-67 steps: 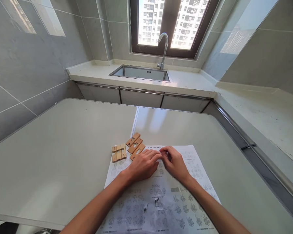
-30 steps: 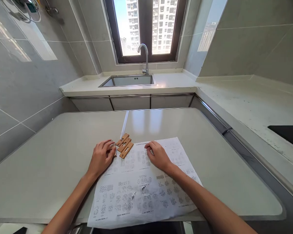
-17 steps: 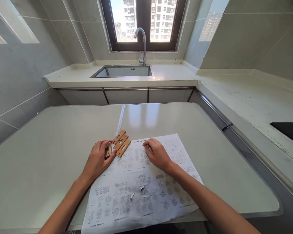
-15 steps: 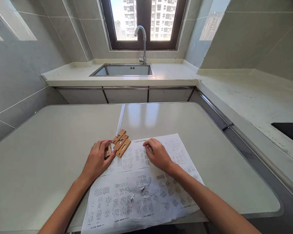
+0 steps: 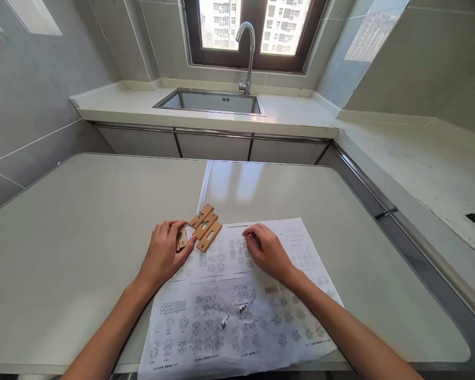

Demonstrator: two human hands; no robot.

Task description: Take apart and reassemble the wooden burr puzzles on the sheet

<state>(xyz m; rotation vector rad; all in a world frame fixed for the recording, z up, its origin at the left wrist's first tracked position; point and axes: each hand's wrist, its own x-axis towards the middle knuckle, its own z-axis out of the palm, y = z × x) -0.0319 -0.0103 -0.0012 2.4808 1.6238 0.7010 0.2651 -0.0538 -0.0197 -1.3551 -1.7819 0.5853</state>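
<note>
My left hand (image 5: 164, 253) rests at the left edge of the printed sheet (image 5: 245, 311), its fingers and thumb curved around wooden puzzle pieces (image 5: 181, 239), which the hand partly hides. Just right of its fingertips lie three flat, slotted wooden strips with dark marks: a far one (image 5: 201, 215), a middle one (image 5: 205, 226) and a near one (image 5: 209, 236), side by side and slanted. On the upper right of the sheet lies my right hand (image 5: 267, 252), fingers curled in towards the thumb, with no object showing in it. Rows of small line drawings cover the creased sheet, which has two small torn spots.
The sheet lies on a pale table (image 5: 103, 211) with a seam (image 5: 204, 187) across it. Beyond its far edge are a white counter (image 5: 285, 111), a sink (image 5: 211, 100) and a tap (image 5: 249, 58) below a window. Another counter (image 5: 427, 158) runs along the right.
The view has tilted slightly, so the table, sheet and hands appear a little further right. Both hands keep nearly the same pose, and the strips lie as before.
</note>
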